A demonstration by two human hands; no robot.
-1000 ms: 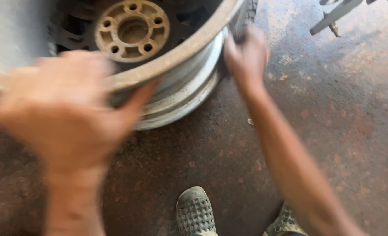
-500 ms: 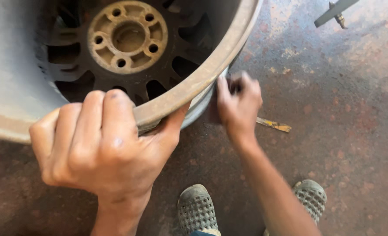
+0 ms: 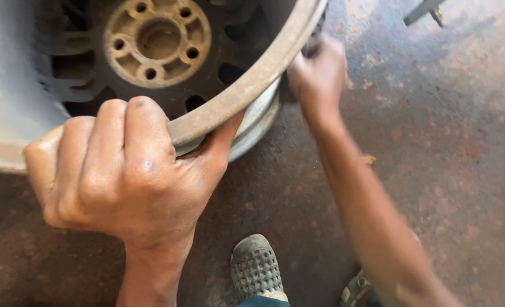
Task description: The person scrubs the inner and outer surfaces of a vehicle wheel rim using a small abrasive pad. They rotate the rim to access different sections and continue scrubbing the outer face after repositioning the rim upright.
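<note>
Two hands on metal wheel rim (image 3: 246, 94), standing tilted on stained floor (image 3: 446, 170), far left. Left hand (image 3: 121, 176) clamped over near rim edge, steadying. Right hand (image 3: 318, 74) blurred at right edge, grip unclear, apparently rubbing. Next likely needs firm left hold. Grey shoe (image 3: 256, 267) near.

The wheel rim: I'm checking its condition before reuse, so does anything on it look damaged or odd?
The rim looks worn: its edge is brownish and dull, and the hub is rust-coloured around the bolt holes. No crack or dent shows. The left hand grips the edge; the right hand is blurred at the outer side.
</note>
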